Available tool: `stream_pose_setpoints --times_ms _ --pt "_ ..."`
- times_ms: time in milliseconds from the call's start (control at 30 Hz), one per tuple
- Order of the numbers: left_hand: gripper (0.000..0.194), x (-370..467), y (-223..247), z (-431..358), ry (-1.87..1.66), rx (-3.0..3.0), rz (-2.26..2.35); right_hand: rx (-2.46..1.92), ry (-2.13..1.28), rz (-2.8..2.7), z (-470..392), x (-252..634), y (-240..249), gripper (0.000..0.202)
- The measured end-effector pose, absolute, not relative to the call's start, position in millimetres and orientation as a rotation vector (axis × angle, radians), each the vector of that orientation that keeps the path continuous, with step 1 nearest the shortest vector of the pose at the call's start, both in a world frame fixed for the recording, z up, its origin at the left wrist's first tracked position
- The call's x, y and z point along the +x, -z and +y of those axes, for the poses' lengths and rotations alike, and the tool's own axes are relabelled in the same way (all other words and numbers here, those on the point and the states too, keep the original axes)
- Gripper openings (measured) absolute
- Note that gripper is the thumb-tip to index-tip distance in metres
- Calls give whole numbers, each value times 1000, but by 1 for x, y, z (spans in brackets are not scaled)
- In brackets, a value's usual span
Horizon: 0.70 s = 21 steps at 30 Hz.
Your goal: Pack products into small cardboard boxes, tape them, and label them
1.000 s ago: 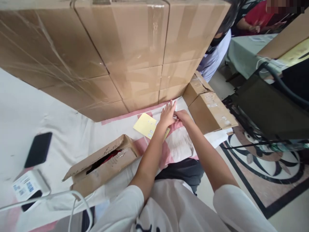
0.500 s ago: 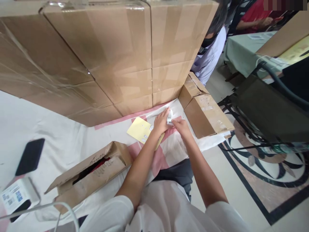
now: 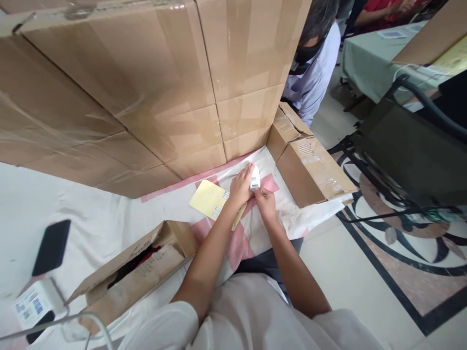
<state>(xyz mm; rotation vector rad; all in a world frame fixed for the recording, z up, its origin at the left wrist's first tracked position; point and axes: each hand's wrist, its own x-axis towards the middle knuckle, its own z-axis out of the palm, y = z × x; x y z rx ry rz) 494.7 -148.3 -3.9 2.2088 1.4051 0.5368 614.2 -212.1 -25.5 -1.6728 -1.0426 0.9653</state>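
Note:
A small white device [image 3: 255, 178] is between my two hands, above the cloth-covered table. My left hand [image 3: 241, 187] grips it from its left side, with the fingers pressed along its edge. The fingers of my right hand [image 3: 265, 200] are pinched together at its lower end; whatever they may hold there is too small to make out. Partly beneath my left hand and forearm lies a yellow sheet [image 3: 207, 197] with several small pale pieces on it.
Stacked cardboard boxes [image 3: 175, 116] wall off the far side. Smaller boxes [image 3: 314, 170] stand at the right, an open carton [image 3: 134, 277] at the left. Further left are a black phone [image 3: 51, 247] and a white box [image 3: 34, 304]. A person [image 3: 315, 73] sits beyond the boxes.
The white device has turned more upright, its flat face now in view. My right hand has moved left and slightly down to its lower end. The camera view has shifted a little.

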Motion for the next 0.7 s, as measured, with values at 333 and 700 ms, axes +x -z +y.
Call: stream_pose_setpoints --times_ms 333,700 --pt "92 490 -42 -171 -650 2210 1464 -1278 -842 -1172 -259 612 -3 45" --pt "32 421 -142 -304 -1000 2070 1445 -811 -745 -1557 -297 592 -66 14"
